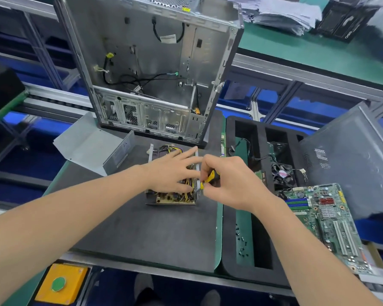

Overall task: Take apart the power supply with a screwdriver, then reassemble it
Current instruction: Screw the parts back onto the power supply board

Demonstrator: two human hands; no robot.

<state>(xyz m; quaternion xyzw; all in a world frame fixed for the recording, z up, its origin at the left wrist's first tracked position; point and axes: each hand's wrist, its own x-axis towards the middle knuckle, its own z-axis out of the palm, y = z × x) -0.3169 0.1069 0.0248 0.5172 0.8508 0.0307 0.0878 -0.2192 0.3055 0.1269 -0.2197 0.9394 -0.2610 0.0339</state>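
Head-camera view, looking down onto a workbench. At centre, on a dark mat (153, 235), an opened power supply (175, 198), lid off, brown circuit board and yellow wires exposed. Left hand (173, 168) flat on top of it, fingers straight and spread, gripping nothing. Right hand (228, 184) just beside, fingers curled round the yellow-and-black handle of a screwdriver (210, 177), shaft angled down toward the right side wall of the power supply, near its front corner. Tip too small and too crowded by fingers to tell whether seated in a screw.

Left of the power supply, apart from it, a folded grey metal cover (93, 146) lying on the mat. Behind, an emptied computer case (153, 74), open side toward the camera, loose black cables inside.

Right of the mat, a black foam tray (230, 261) with long compartments: small dark screws (241, 241) scattered in the nearest slot, a black fan (282, 175) farther back. Green motherboard (325, 221) resting across the tray's right edge, a grey side panel (349, 160) behind it.
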